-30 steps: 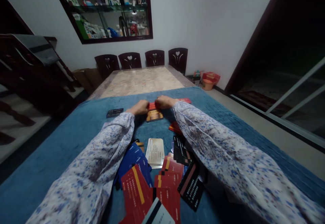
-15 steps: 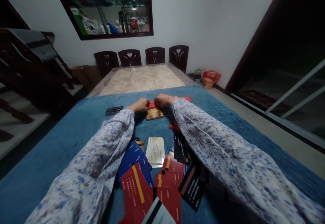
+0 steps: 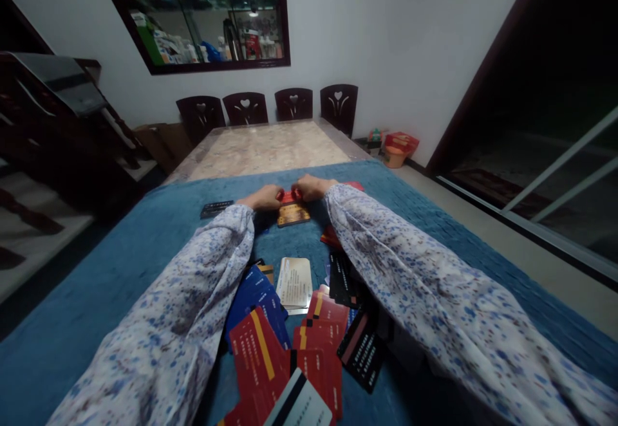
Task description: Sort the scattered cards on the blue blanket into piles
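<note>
Our left hand (image 3: pixel 266 199) and right hand (image 3: pixel 309 187) are curled in at opposite ends of a red card (image 3: pixel 290 197) in the head view — we cannot tell whether they grip it or only touch it. It lies between them, just beyond a gold card (image 3: pixel 293 215). To our left, a black card (image 3: pixel 215 209) lies on the blue cloth (image 3: pixel 120 265) that covers part of the table (image 3: pixel 270 149). Nearer us lies a beige card (image 3: pixel 296 281), with blue cards (image 3: pixel 251 300) to its left; more red cards (image 3: pixel 250 349) spread closer still — a pale card (image 3: pixel 305 407) overlaps them.
</note>
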A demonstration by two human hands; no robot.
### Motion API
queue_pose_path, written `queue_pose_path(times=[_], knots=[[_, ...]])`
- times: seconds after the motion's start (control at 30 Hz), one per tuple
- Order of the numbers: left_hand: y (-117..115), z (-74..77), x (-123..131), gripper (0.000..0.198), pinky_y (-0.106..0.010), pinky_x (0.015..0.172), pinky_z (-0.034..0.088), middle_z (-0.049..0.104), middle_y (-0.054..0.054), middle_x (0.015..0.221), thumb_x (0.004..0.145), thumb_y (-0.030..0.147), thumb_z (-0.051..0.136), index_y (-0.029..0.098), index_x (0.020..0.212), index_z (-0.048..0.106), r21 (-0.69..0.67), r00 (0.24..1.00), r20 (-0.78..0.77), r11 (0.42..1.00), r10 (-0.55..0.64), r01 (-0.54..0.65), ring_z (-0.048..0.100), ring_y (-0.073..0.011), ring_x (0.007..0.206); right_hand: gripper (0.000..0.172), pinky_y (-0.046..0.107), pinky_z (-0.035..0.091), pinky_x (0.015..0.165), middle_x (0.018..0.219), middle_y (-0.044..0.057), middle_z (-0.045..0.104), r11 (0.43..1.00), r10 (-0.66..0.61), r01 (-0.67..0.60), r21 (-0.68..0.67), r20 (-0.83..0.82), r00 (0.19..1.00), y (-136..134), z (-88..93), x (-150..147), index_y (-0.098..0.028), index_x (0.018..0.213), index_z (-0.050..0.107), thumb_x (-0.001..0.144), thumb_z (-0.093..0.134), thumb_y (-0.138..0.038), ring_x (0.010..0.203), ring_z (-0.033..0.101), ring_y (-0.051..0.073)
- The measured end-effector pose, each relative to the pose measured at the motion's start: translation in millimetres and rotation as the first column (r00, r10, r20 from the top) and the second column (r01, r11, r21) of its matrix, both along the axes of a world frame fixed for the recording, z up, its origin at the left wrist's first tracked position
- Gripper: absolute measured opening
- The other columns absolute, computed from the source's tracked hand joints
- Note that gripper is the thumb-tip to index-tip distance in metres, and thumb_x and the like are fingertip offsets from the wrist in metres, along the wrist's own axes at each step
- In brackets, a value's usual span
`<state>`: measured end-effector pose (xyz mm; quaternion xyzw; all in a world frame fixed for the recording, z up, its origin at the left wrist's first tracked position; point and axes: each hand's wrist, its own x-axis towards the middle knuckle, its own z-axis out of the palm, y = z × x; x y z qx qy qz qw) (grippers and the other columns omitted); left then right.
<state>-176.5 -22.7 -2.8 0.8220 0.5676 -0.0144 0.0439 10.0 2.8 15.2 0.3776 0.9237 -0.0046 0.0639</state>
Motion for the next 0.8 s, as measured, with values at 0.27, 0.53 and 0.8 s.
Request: queue_pose_path(times=[0.27, 0.53, 0.8], knots=[[-9, 3.7, 0, 0.044, -0.028, 0.096, 0.051, 0.072, -0.013, 0.119, 0.079, 0.018, 0.058, 0.013, 0.121, 0.071, 0.129, 0.999, 0.023, 0.991, 0.028, -0.031, 0.066, -0.0252, 0.110, 0.051, 0.029, 0.049, 0.099, 0.134, 0.016, 0.069, 0.997, 0.021, -0.016, 0.080, -0.055, 0.998, -7, 9.5, 16, -0.014, 0.138, 0.067, 0.087, 0.067, -0.017, 0.119, 0.066, 0.025], [-29, 7.1, 12, 0.040, -0.038, 0.104, 0.050, 0.064, -0.017, 0.124, 0.082, 0.018, 0.056, 0.011, 0.119, 0.070, 0.213, 0.991, 0.078, 0.973, -0.111, 0.092, 0.061, -0.0283, 0.118, 0.047, 0.031, 0.047, 0.096, 0.127, 0.016, 0.070, 0.992, 0.063, -0.049, 0.118, -0.111, 0.992, -20, 16.0, 47, -0.014, 0.132, 0.070, 0.085, 0.068, -0.012, 0.117, 0.064, 0.027], [-58, 2.6, 36, 0.034, -0.044, 0.106, 0.050, 0.062, -0.015, 0.126, 0.081, 0.022, 0.064, 0.016, 0.114, 0.072, 0.292, 0.947, 0.197, 0.937, -0.255, 0.192, 0.060, -0.0288, 0.117, 0.043, 0.028, 0.045, 0.090, 0.121, 0.011, 0.074, 0.993, 0.009, 0.007, 0.116, -0.138, 0.990, -42, 15.9, 76, -0.018, 0.128, 0.072, 0.087, 0.065, -0.010, 0.113, 0.064, 0.024]])
